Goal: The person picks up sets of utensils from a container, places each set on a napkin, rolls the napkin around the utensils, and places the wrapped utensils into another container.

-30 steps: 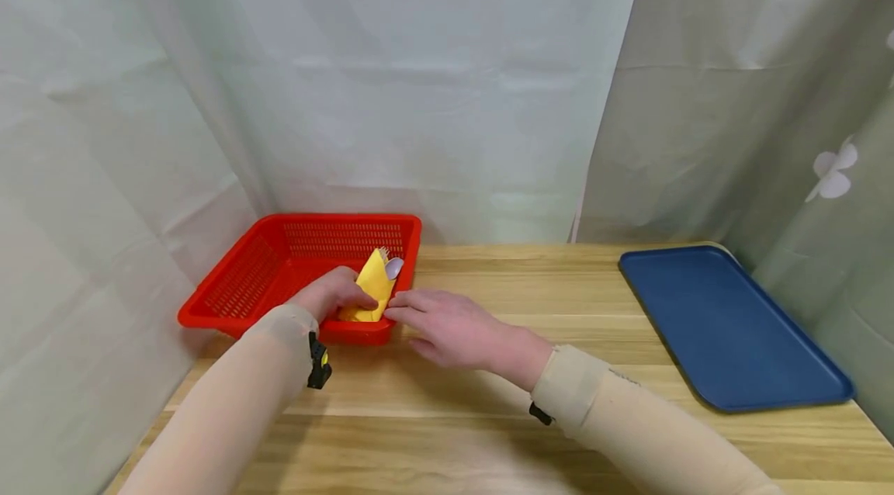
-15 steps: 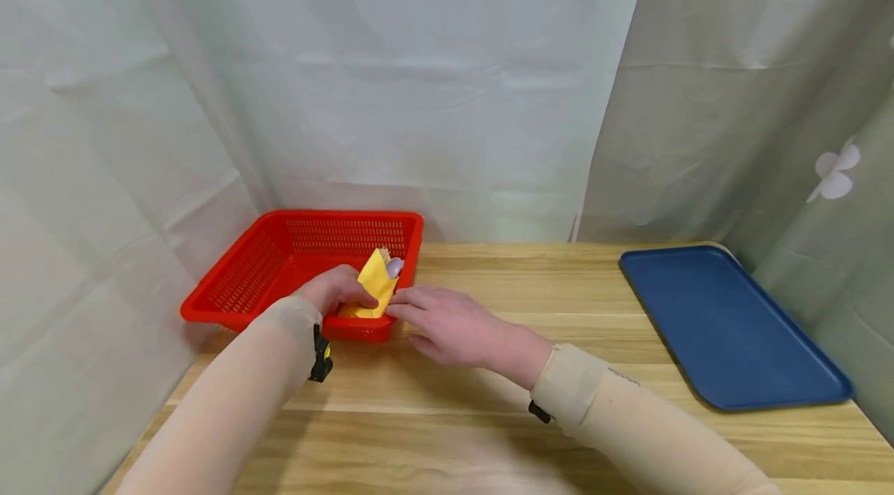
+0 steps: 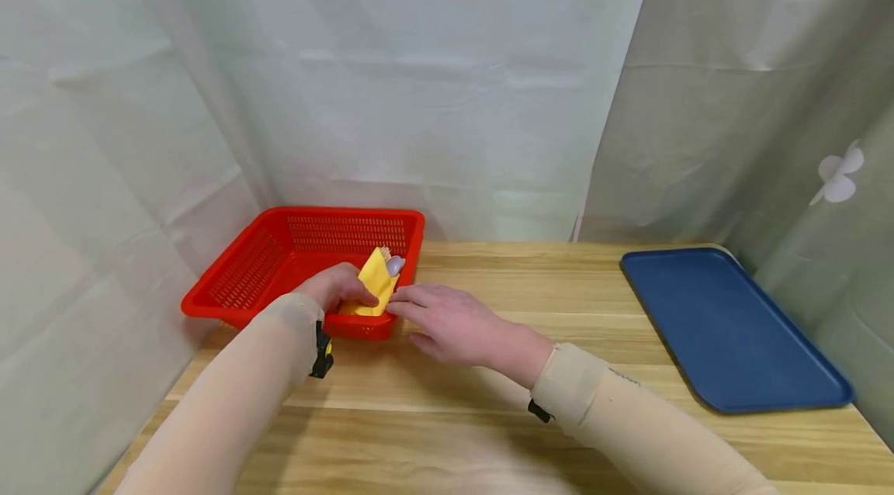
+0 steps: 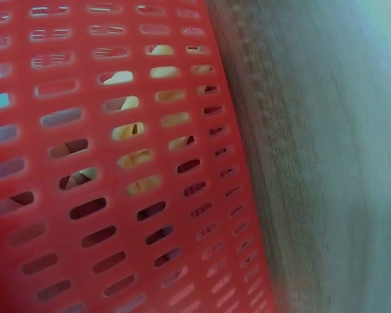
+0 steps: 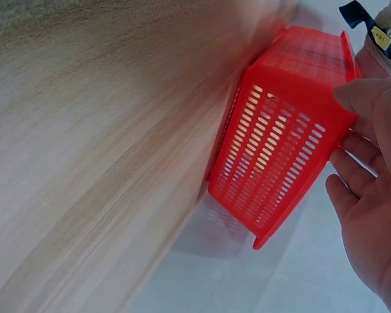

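A yellow napkin [image 3: 377, 280] wraps cutlery in the near right corner of a red plastic basket [image 3: 275, 212]. Fork tines [image 3: 385, 252] and the bowl of a pale spoon [image 3: 395, 266] stick out at its top. My left hand [image 3: 341, 287] reaches over the basket's near side and grips the napkin, thumb on top; its other fingers are hidden. At the basket's right corner, my right hand [image 3: 447, 324] touches the rim with nearly straight fingers. Through the slots in the left wrist view, bits of the yellow napkin [image 4: 135, 158] show.
A blue rectangular tray [image 3: 733, 324] lies on the right of the wooden table [image 3: 503, 270]. Pale curtains [image 3: 447, 91] hang behind the table and along both sides. The basket stands at the far left, close to the curtain.
Both hands hold nearly the same positions. The basket and napkin sit slightly higher in the head view, with the curtains shifted a little too.
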The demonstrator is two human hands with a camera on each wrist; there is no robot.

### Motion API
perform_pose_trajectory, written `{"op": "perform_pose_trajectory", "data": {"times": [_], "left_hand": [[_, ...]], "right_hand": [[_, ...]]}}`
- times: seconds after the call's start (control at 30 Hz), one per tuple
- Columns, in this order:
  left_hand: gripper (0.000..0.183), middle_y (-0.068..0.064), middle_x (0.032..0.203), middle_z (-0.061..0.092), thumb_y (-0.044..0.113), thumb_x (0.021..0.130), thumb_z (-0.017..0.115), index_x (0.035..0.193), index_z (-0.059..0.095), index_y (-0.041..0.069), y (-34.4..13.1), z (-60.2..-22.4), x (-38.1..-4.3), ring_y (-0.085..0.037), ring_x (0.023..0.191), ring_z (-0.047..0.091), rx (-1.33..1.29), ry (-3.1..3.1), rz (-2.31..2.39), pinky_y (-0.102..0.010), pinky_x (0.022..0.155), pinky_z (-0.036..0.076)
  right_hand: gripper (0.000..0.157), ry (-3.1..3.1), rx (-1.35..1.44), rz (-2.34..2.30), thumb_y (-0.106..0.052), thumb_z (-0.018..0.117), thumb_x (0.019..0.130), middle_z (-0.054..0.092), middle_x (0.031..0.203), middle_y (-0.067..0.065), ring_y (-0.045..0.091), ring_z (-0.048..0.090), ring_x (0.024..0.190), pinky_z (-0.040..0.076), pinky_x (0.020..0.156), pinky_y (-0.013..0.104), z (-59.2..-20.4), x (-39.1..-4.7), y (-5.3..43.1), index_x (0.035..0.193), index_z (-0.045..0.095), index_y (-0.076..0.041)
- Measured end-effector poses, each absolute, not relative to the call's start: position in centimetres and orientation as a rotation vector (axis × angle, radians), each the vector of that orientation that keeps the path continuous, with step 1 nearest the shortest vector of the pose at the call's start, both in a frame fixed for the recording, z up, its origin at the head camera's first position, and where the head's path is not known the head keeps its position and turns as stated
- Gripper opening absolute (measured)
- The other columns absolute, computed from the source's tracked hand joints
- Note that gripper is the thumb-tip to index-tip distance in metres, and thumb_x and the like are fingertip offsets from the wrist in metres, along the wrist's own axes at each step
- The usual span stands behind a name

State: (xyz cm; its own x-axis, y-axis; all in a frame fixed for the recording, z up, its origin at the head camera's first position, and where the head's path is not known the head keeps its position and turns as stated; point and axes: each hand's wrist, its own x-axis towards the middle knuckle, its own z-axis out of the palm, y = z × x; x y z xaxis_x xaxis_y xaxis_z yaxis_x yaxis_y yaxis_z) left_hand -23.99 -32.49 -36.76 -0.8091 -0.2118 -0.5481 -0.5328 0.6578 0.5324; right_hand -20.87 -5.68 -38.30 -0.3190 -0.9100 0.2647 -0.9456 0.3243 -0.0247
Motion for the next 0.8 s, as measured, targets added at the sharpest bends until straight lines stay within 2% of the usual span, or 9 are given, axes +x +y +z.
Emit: {"op": "perform_pose_trajectory", "data": {"times": [0.8], "left_hand": [[0.070, -0.021, 0.134, 0.059, 0.023, 0.094, 0.088, 0.149, 0.050, 0.003, -32.16, -36.69, -23.87, -0.038, 0.122, 0.054, -0.656, 2.459, 0.967, -0.056, 0.118, 0.046]], "right_hand": [[0.057, -2.386, 1.706, 0.254, -0.025, 0.080, 0.103, 0.061, 0.153, 0.000, 0.019, 0.056, 0.144, 0.043, 0.123, 0.034, -38.02, -20.84, -5.63, 0.156, 0.062, -0.015]]}}
